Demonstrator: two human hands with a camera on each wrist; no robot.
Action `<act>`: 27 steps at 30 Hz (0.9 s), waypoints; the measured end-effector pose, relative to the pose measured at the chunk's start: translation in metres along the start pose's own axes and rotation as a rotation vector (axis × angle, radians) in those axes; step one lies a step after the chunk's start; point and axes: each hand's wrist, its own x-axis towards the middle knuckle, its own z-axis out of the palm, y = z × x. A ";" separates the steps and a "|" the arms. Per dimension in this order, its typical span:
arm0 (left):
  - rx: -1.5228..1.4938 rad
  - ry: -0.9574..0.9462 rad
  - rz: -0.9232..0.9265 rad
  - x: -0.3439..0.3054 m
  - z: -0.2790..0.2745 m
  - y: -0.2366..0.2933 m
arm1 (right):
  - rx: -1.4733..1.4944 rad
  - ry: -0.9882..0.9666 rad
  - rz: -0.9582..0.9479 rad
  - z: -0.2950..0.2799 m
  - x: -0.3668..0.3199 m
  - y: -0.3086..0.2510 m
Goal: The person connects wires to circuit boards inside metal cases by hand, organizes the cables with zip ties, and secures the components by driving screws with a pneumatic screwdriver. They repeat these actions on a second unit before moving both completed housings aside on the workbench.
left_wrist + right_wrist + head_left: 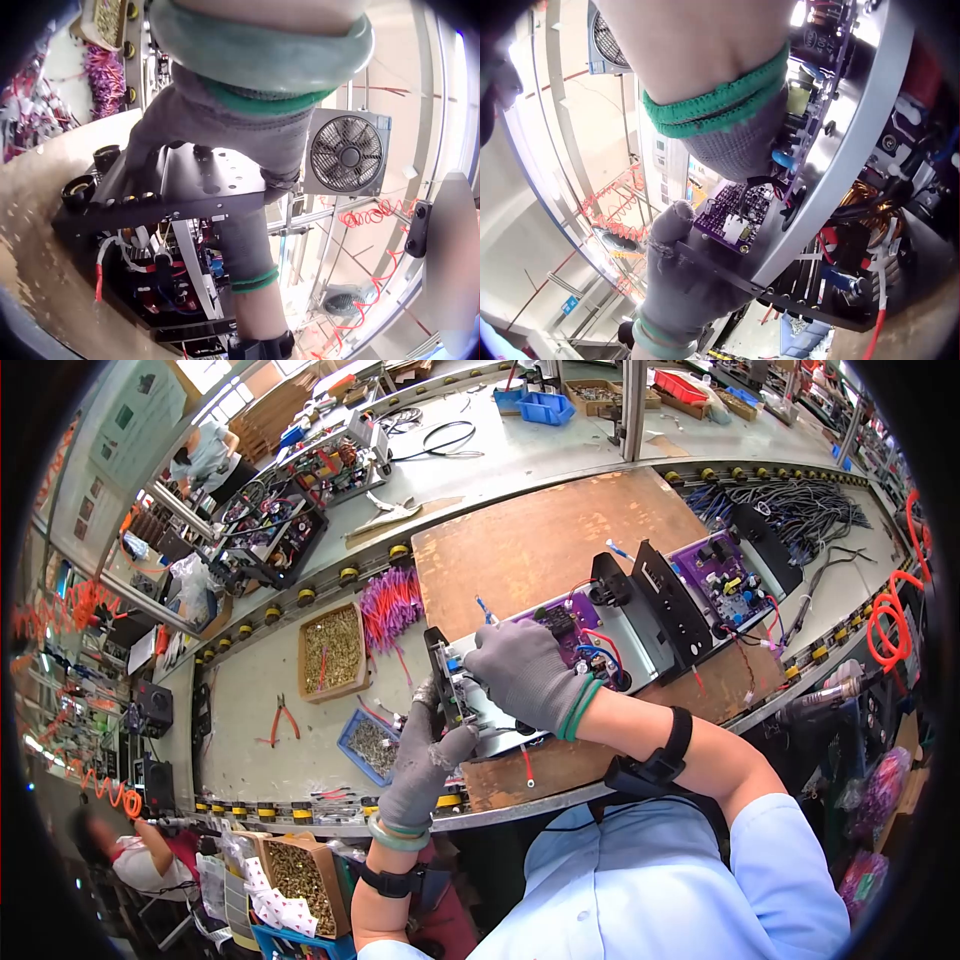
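My gloved left hand [415, 765] grips the black end panel [214, 208] of a metal chassis, with the fingers over its perforated outer face. Inside the same end, my gloved right hand [528, 672] is bent close to the panel; its fingertips are hidden, so I cannot tell what they hold. Right below that hand in the right wrist view is a small purple circuit board [733, 223] with a white connector. A larger purple board [565, 622] with wires sits further along the chassis. Both gloves have green cuffs.
The chassis lies over a brown wooden board [540, 550]. Left of it are a box of brass parts [333, 655], a blue bin [368, 745], red-handled pliers [282, 720] and a purple-pink wire bundle [390, 610]. Another black unit [725, 585] and grey cables [800, 510] lie right.
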 end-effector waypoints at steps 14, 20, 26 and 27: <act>0.040 0.032 0.003 0.007 -0.009 -0.011 | -0.068 0.039 -0.118 0.000 -0.002 0.004; 0.054 0.053 -0.016 0.008 -0.010 -0.014 | -0.046 0.071 -0.132 0.005 -0.003 0.006; 0.085 0.043 0.011 0.008 -0.013 -0.014 | -0.017 0.060 -0.122 0.003 -0.002 0.005; 0.078 0.033 0.005 0.008 -0.012 -0.013 | -0.027 0.070 -0.121 0.003 -0.002 0.005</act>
